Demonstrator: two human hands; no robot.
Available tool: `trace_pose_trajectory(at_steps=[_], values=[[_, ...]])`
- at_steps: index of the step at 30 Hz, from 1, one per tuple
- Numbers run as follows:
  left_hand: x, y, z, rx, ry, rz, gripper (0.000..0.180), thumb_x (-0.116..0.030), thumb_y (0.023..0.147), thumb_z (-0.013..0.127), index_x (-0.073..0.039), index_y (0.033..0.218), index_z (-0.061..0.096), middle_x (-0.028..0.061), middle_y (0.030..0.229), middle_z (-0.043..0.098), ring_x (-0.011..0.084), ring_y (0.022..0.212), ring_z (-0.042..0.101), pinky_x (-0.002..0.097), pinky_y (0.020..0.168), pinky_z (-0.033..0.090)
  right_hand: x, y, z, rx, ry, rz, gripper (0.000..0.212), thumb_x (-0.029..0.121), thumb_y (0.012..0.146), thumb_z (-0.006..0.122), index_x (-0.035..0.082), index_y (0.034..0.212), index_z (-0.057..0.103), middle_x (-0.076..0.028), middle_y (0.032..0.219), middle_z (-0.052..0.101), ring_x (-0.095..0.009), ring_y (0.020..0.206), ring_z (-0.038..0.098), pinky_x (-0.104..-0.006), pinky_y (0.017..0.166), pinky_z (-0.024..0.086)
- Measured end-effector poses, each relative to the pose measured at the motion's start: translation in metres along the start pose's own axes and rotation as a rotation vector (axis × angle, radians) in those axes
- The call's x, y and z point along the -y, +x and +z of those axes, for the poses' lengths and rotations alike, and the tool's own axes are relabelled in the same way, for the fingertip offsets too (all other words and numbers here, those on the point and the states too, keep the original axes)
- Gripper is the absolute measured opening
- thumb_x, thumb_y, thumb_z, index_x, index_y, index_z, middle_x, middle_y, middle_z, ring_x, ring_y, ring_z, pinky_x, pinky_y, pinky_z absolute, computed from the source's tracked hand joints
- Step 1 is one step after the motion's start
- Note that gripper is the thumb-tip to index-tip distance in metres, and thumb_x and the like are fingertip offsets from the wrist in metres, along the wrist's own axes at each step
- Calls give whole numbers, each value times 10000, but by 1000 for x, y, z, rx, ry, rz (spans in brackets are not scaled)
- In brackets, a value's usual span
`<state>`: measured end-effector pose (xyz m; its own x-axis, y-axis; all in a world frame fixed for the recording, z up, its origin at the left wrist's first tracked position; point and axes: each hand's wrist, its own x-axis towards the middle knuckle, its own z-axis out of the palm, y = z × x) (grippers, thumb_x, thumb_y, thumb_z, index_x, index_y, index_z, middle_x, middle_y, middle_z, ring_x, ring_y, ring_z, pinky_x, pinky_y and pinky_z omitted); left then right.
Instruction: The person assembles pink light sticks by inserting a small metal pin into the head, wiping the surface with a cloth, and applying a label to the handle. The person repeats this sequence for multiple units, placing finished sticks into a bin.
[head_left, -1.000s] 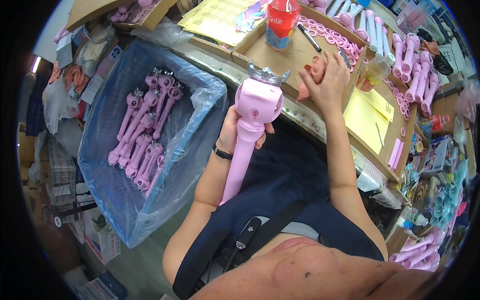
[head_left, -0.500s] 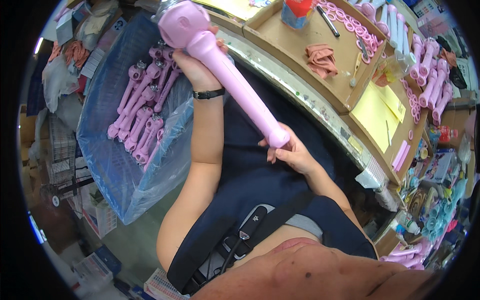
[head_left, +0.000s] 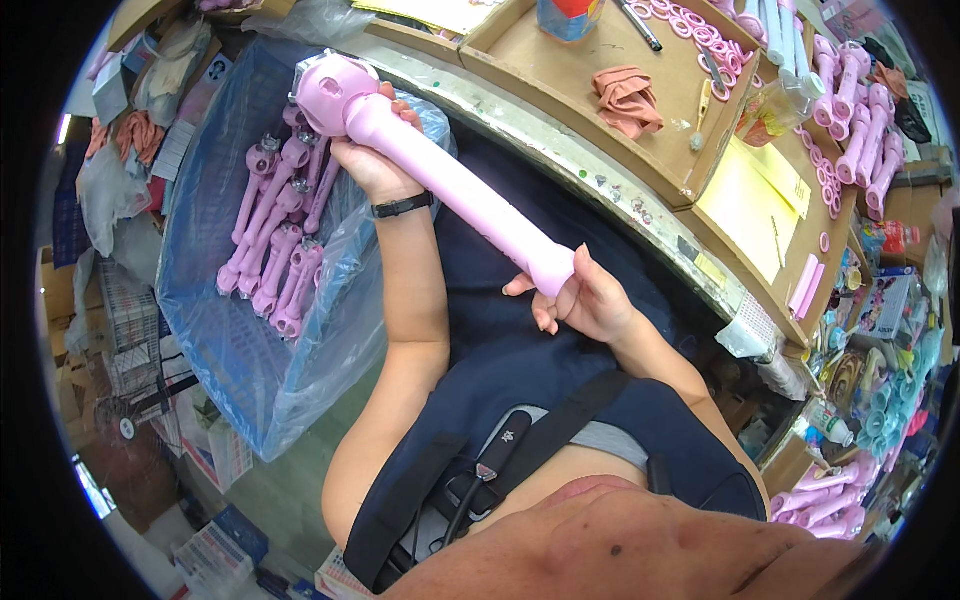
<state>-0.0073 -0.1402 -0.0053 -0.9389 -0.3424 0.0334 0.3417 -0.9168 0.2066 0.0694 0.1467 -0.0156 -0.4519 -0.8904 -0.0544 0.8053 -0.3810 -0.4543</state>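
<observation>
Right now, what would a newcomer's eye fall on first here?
The big pink wand, slanting across the person's front, its head at the left hand. Next, the blue bin on the left, with more pink wands inside. Then the crumpled cloth in the cardboard tray, upper right.

A pale-edged table (head_left: 600,192), flecked with dark spots, slants above a grey-green floor (head_left: 310,495). Brown cardboard boxes (head_left: 72,335) crowd the left beside a white gridded crate (head_left: 128,315); a narrow light (head_left: 65,128) glows above them.
</observation>
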Motion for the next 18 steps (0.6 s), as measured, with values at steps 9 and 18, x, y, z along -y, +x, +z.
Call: trace_pose_trajectory(at_steps=[9,18], values=[[6,-4,0,-105,134,123,611,-469,864,332,59,1113,511,161,938,620,253,698,583,355,610,502,-1,-5,5,-188,-82,-168,531,347,970,448,75,1400,296,-157,1186,537,-199,838,634,-277,667,521],[12,-14,-9,25,240,113,1041,-745,668,560,67,1289,361,198,1103,552,261,908,583,356,766,518,3,-12,-4,-313,-911,-377,438,121,810,691,97,1220,538,-123,1244,457,-243,1205,438,-330,936,429]])
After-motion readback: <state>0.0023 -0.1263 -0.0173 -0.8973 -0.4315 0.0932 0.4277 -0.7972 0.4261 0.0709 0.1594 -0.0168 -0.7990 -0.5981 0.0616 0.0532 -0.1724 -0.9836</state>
